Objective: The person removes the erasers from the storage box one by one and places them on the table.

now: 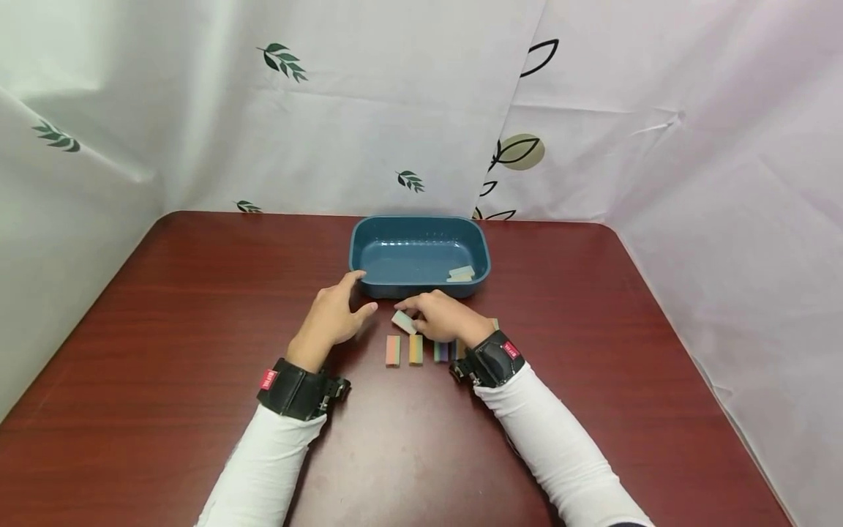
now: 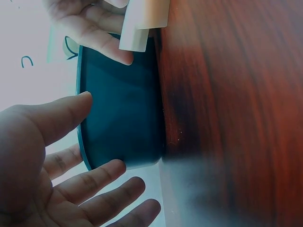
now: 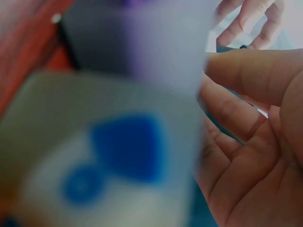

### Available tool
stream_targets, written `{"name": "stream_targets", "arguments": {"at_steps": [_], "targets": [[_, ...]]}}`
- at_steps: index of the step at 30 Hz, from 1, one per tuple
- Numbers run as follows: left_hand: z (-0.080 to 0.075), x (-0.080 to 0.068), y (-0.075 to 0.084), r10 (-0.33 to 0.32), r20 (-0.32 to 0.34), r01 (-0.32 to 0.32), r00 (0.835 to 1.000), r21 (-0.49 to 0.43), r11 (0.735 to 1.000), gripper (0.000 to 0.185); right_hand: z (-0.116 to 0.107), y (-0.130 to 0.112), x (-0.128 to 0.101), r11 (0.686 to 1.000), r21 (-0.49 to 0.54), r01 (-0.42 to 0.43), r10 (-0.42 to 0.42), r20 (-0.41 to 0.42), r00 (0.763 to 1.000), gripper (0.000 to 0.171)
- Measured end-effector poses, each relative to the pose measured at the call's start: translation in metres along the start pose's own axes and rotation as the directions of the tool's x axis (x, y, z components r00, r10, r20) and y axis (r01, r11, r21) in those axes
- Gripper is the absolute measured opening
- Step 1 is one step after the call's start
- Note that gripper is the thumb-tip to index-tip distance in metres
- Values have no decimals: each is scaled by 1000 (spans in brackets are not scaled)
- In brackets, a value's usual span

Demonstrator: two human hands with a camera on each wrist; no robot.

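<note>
In the head view my right hand (image 1: 443, 316) pinches a small pale rectangular block (image 1: 404, 322) by its near end, just in front of the blue basin (image 1: 421, 286). The block is angled, and the left wrist view shows its pale end (image 2: 134, 40) against the basin wall. My left hand (image 1: 329, 313) is spread at the basin's front left corner, its index fingertip right at the rim and its thumb pointing toward the block. Closer to me are a pink-and-green striped block (image 1: 392, 351), a yellow striped one (image 1: 416, 350) and a blue-purple one (image 1: 441, 352).
Pale blocks (image 1: 461, 274) lie inside the basin at its right front. Another block (image 1: 495, 323) peeks out behind my right wrist, and one more is partly covered by the wrist camera. White patterned cloth (image 1: 369, 110) hangs behind the dark red table (image 1: 197, 307).
</note>
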State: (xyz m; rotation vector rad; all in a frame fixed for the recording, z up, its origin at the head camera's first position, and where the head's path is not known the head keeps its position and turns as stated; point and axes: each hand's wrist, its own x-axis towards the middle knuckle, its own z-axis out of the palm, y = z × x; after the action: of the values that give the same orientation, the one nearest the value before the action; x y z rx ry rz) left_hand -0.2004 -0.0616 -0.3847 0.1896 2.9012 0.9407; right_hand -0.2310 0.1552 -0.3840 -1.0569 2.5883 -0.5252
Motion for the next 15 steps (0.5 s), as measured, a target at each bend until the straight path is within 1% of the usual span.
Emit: {"name": "stream_targets", "arguments": {"at_steps": [5, 9, 15], "targets": [[-1, -1, 1, 7, -10, -7, 1000, -10, 1000, 66, 0, -2, -1, 1000, 6, -1, 1, 5, 1000, 37], [0, -1, 1, 14, -16, -14, 1000, -1, 1000, 66, 0, -4, -3, 1000, 19, -6, 6, 10, 1000, 35], [1, -3, 1, 19, -17, -19, 1000, 4, 1000, 65, 2, -3, -4, 1000, 1, -8, 8, 13, 1000, 33]]}}
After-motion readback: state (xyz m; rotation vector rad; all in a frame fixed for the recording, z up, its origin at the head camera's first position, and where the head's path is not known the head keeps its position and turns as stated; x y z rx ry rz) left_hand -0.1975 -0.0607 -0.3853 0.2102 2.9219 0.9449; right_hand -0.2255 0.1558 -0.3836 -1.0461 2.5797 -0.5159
